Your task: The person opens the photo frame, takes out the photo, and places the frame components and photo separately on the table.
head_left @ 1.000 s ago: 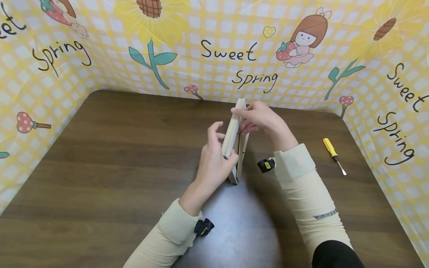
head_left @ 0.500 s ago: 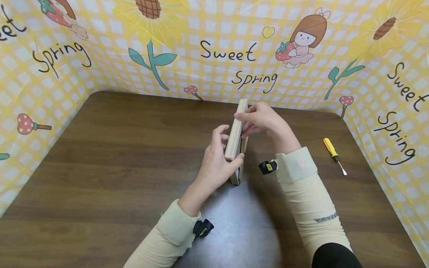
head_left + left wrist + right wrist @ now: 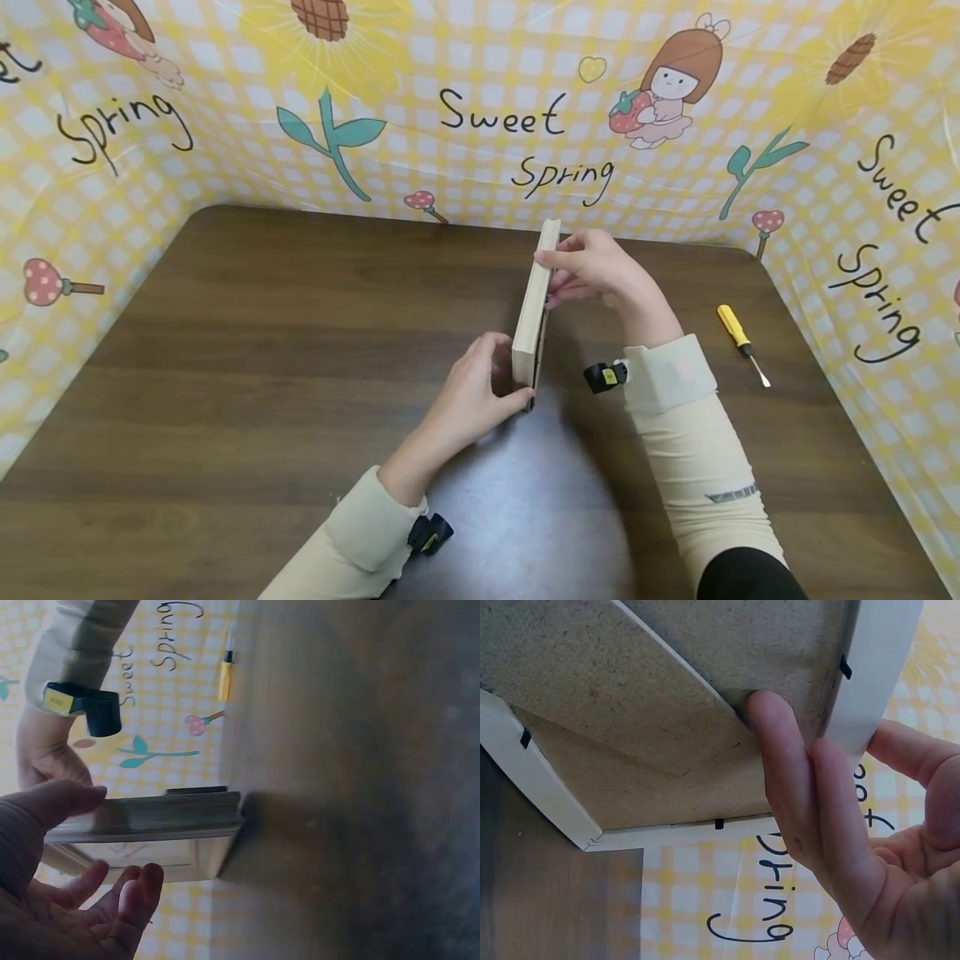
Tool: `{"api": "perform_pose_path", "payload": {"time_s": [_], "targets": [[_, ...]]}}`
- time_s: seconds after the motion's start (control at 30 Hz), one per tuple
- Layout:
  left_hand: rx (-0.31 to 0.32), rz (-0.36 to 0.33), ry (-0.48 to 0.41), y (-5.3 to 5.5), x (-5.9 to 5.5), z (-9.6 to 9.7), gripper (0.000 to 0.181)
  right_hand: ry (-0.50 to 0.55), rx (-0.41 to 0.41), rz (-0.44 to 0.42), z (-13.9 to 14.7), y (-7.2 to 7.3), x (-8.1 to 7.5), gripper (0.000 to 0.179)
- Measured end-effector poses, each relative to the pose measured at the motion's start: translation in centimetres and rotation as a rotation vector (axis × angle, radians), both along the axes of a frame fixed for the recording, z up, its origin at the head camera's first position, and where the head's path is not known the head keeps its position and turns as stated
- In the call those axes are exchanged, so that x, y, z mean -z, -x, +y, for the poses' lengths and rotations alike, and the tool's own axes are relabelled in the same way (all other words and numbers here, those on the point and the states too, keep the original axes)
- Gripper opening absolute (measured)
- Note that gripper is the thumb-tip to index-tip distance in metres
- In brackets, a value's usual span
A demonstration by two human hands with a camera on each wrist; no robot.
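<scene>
A pale picture frame (image 3: 534, 304) stands upright on edge on the table, seen nearly end-on in the head view. Its brown backboard (image 3: 727, 652), with a stand leg (image 3: 607, 667) and small black tabs along the rails, fills the right wrist view. My right hand (image 3: 600, 271) grips the upper rail towards the far end, thumb on the rail and two fingers against the back. At the near end, my left hand (image 3: 468, 396) straddles the side rail (image 3: 165, 817), thumb on the back side, curled fingers on the front side. Much of the front is hidden.
A yellow-handled screwdriver (image 3: 735, 332) lies on the dark wooden table (image 3: 262, 375), to the right of the right forearm. A yellow checked cloth (image 3: 487, 50) with printed flowers and lettering walls in the back and sides.
My left hand has moved down the near end of the frame, from its upper corner towards the table. The frame has shifted slightly right and stands more upright, with the right hand still gripping it.
</scene>
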State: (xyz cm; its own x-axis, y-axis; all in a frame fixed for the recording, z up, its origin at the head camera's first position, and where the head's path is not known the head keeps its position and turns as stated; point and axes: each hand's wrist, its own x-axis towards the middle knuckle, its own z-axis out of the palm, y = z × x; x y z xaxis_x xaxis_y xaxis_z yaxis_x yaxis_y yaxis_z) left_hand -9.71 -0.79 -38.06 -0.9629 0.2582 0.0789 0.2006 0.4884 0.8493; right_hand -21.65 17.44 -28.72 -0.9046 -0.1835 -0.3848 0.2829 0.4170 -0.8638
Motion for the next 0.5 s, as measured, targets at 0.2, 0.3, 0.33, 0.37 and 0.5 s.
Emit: {"api": "perform_pose_path", "payload": {"time_s": [0.2, 0.3, 0.33, 0.37, 0.5], "targets": [[0.057, -0.033, -0.106, 0.1, 0.7, 0.2, 0.031, 0.05, 0.003, -0.007, 0.6, -0.1, 0.2, 0.046], [0.085, -0.057, -0.18, 0.3, 0.9, 0.2, 0.028, 0.064, 0.015, -0.017, 0.9, -0.2, 0.3, 0.048], [0.093, -0.061, -0.198, 0.4, 1.0, 0.1, 0.028, 0.067, 0.018, -0.02, 1.0, -0.2, 0.3, 0.049], [0.099, -0.064, -0.206, 0.4, 1.0, 0.1, 0.028, 0.067, 0.02, -0.021, 1.1, -0.1, 0.3, 0.05], [0.123, -0.082, -0.219, 0.7, 1.1, 0.0, 0.031, 0.074, 0.028, -0.027, 1.3, -0.1, 0.3, 0.053]]}}
